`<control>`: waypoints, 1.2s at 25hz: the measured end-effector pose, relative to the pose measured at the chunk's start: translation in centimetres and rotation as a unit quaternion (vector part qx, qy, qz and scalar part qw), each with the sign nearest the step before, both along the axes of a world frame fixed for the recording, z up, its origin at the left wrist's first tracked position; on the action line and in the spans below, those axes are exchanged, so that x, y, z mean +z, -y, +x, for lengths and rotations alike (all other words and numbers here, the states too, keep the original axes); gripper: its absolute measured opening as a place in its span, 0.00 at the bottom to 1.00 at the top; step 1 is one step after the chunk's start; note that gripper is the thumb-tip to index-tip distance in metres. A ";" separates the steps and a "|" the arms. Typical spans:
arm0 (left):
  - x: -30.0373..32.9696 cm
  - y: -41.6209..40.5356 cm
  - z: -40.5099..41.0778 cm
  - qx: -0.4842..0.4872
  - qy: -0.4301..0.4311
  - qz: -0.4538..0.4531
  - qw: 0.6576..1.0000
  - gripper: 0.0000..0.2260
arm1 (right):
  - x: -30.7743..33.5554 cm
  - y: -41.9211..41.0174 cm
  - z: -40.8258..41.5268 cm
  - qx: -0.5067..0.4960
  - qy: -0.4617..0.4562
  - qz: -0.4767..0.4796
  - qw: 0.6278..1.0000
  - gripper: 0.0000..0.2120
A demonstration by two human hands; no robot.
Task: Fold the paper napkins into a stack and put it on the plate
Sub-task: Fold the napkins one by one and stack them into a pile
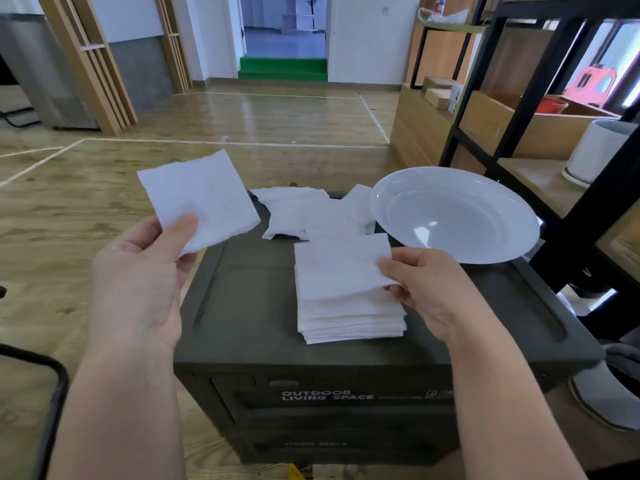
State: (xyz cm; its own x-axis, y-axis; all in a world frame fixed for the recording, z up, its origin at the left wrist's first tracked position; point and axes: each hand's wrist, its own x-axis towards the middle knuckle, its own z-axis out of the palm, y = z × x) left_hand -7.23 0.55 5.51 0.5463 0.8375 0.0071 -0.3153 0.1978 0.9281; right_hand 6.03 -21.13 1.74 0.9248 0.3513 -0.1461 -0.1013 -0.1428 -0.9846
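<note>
Here the left hand point(138, 282) pinches one napkin point(199, 199) above the wood floor point(86, 216); the right hand point(426, 289) pinches the stack's point(349, 313) top sheet on a dark crate point(249, 306), plate point(453, 214) just beyond.

White capitals on the dark box's point(346, 410) front face read "OUTDOOR LIVING SPACE", in two lines, just below its top edge. A fainter line runs on to the right of that, too small to read, and more small lettering lower down is blurred.
</note>
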 end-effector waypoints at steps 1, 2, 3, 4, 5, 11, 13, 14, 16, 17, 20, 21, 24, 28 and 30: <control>0.0 0.1 0.0 0.004 0.004 -0.004 1.000 0.09 | -0.1 0.1 -0.1 0.000 0.014 -0.027 1.000 0.09; 0.0 0.1 0.1 0.005 0.007 -0.004 1.000 0.07 | -0.2 0.1 -0.3 -0.003 0.027 -0.056 0.998 0.11; 0.0 0.2 0.2 0.005 0.008 -0.003 1.000 0.06 | -0.2 0.0 -0.3 -0.005 0.040 -0.085 0.996 0.11; -0.1 0.3 0.2 0.004 0.009 -0.001 1.000 0.06 | -0.2 0.0 -0.4 -0.009 0.050 -0.118 0.992 0.11; -0.1 0.4 0.3 0.003 0.009 0.000 1.000 0.06 | -0.3 0.0 -0.4 -0.013 0.061 -0.150 0.987 0.09; -0.7 0.5 0.9 -0.035 -0.004 0.020 0.999 0.05 | 0.1 0.0 -0.4 -0.112 0.133 -0.247 0.953 0.14; -1.1 1.1 1.4 -0.099 -0.052 0.054 0.992 0.04 | 1.0 -0.1 -0.7 -0.142 0.185 -0.187 0.954 0.18; -1.4 1.6 1.6 -0.143 -0.085 0.083 0.983 0.05 | 1.4 -0.2 -0.9 -0.115 0.184 -0.125 0.968 0.19; -1.7 2.5 1.8 -0.234 -0.138 0.144 0.952 0.08 | 2.4 -0.4 -1.4 -0.010 0.135 0.005 0.991 0.20; -1.7 2.8 1.9 -0.281 -0.155 0.166 0.932 0.10 | 2.6 -0.5 -1.7 0.039 0.112 0.032 0.992 0.19; -1.4 3.1 2.1 -0.396 -0.191 0.186 0.879 0.12 | 2.3 -0.7 -1.8 0.082 0.097 0.028 0.991 0.13; -1.5 3.1 2.3 -0.406 -0.205 0.180 0.872 0.12 | 2.1 -0.8 -1.7 0.056 0.088 0.038 0.994 0.09; -2.3 3.3 3.4 -0.348 -0.227 0.116 0.902 0.09 | 1.6 -0.8 -1.3 -0.033 0.040 0.083 0.995 0.05; -3.1 4.2 4.7 -0.204 -0.245 0.097 0.943 0.07 | 0.6 -0.9 -0.7 -0.099 0.039 0.053 0.993 0.02; -3.4 4.6 5.2 -0.147 -0.253 0.128 0.948 0.08 | 0.1 -1.1 -0.6 -0.115 0.087 -0.031 0.989 0.04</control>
